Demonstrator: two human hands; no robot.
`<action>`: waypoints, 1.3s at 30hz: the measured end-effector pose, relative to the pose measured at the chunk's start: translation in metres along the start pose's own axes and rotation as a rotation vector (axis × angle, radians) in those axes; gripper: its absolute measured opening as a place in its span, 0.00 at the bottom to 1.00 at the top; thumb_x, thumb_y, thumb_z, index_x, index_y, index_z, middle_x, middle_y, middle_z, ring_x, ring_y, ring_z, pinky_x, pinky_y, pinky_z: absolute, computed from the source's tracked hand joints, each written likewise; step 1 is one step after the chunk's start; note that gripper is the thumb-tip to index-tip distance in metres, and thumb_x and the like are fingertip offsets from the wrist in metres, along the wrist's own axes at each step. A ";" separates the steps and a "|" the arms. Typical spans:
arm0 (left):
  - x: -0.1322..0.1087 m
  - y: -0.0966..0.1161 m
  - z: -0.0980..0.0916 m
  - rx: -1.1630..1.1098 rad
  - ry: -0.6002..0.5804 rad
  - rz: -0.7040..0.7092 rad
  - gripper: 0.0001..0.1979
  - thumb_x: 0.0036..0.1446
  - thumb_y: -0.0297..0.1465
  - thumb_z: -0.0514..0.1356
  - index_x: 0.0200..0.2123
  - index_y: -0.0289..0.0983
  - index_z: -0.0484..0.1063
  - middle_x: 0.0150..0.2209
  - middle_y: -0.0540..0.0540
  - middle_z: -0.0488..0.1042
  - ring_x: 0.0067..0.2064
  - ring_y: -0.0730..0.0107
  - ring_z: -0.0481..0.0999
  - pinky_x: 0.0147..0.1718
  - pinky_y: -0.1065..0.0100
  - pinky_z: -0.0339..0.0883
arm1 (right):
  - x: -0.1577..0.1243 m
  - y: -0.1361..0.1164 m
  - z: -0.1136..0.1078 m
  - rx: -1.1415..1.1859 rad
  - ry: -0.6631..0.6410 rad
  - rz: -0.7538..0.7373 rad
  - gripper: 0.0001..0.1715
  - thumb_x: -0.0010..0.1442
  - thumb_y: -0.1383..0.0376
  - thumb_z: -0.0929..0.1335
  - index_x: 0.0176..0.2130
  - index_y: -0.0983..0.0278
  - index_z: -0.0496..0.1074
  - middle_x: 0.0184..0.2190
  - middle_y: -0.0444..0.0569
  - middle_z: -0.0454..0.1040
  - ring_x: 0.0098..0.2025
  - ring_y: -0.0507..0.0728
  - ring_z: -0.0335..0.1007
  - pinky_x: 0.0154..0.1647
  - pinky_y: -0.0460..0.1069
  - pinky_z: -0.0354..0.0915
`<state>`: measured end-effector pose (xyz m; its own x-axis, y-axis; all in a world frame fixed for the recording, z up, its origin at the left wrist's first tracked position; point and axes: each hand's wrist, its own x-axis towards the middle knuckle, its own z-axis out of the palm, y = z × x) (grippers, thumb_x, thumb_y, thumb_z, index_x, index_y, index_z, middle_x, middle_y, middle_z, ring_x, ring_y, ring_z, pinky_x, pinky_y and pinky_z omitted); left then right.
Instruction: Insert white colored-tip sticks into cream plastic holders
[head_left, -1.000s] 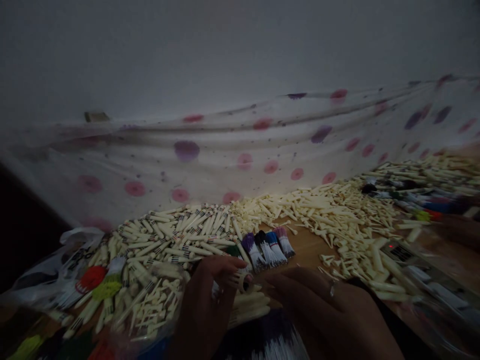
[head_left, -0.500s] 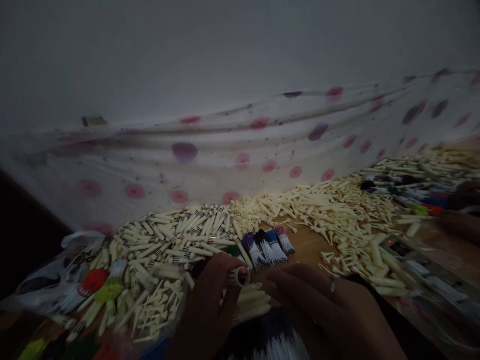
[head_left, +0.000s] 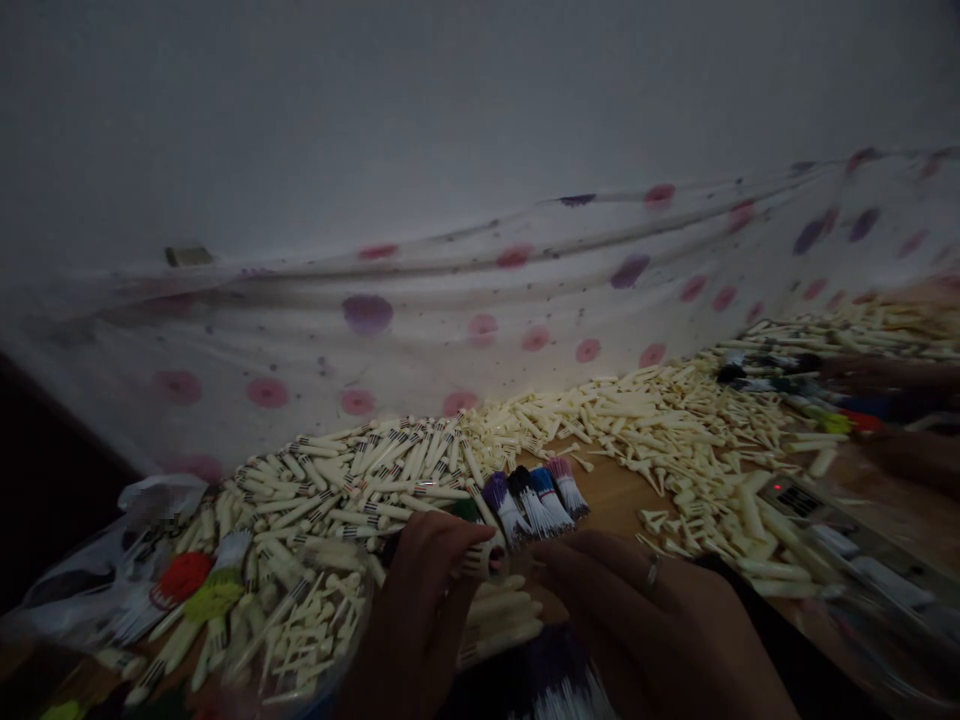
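My left hand (head_left: 424, 590) is closed round a cream pen barrel (head_left: 474, 562) with dark stripes, its open end turned to the right. Just right of it, my right hand (head_left: 637, 600), wearing a ring, has its fingers drawn together. Its fingertips point at the barrel's end, and whatever they pinch is hidden. Several cream barrels (head_left: 499, 620) lie side by side below and between the hands. Beyond them rest bundles of thin white refills with coloured ends: purple (head_left: 506, 508), black (head_left: 531, 500), blue (head_left: 551, 497) and pink (head_left: 567, 485). More dark-ended refills (head_left: 559, 665) lie close to me.
Striped barrels (head_left: 390, 455) are heaped at the back left, and small cream cone-tipped parts (head_left: 675, 420) at the back right. A clear bag of small cream pieces (head_left: 315, 625) lies at left. At right are a power strip (head_left: 799, 500) and another person's hand (head_left: 907, 455).
The barrel in my left hand has tilted slightly, its open end showing less. My right hand stays close by. At far right, another person's second hand has come into view.
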<state>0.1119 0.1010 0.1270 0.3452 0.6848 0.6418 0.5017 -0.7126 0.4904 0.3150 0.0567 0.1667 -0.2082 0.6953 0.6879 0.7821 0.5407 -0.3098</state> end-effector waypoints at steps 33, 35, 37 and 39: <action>0.001 0.003 0.017 -0.167 0.297 -0.009 0.11 0.60 0.22 0.63 0.42 0.44 0.74 0.39 0.52 0.76 0.41 0.73 0.77 0.41 0.74 0.72 | -0.004 -0.010 -0.002 0.051 0.010 0.005 0.18 0.70 0.68 0.61 0.44 0.57 0.79 0.30 0.47 0.81 0.26 0.53 0.77 0.28 0.42 0.72; 0.001 0.003 0.017 -0.189 0.297 -0.025 0.09 0.61 0.24 0.64 0.42 0.44 0.74 0.40 0.51 0.76 0.42 0.72 0.77 0.41 0.73 0.72 | -0.004 -0.010 -0.002 0.050 0.014 -0.009 0.18 0.70 0.67 0.61 0.44 0.57 0.79 0.29 0.46 0.80 0.26 0.52 0.77 0.28 0.42 0.72; 0.000 0.002 0.018 -0.213 0.298 -0.028 0.09 0.60 0.24 0.65 0.41 0.43 0.74 0.40 0.50 0.76 0.42 0.71 0.77 0.41 0.72 0.73 | -0.003 -0.010 -0.002 0.050 0.027 -0.027 0.17 0.70 0.67 0.61 0.44 0.57 0.79 0.29 0.46 0.80 0.26 0.52 0.77 0.29 0.42 0.72; 0.000 0.001 0.018 -0.226 0.302 -0.022 0.09 0.60 0.24 0.65 0.40 0.43 0.74 0.39 0.50 0.76 0.41 0.70 0.78 0.41 0.71 0.73 | -0.002 -0.010 -0.002 0.053 0.046 -0.034 0.17 0.71 0.66 0.61 0.43 0.57 0.79 0.29 0.46 0.80 0.26 0.52 0.76 0.29 0.42 0.72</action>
<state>0.1270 0.1029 0.1164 0.0697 0.6488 0.7578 0.3073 -0.7367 0.6024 0.3087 0.0492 0.1696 -0.2058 0.6545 0.7275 0.7429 0.5884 -0.3192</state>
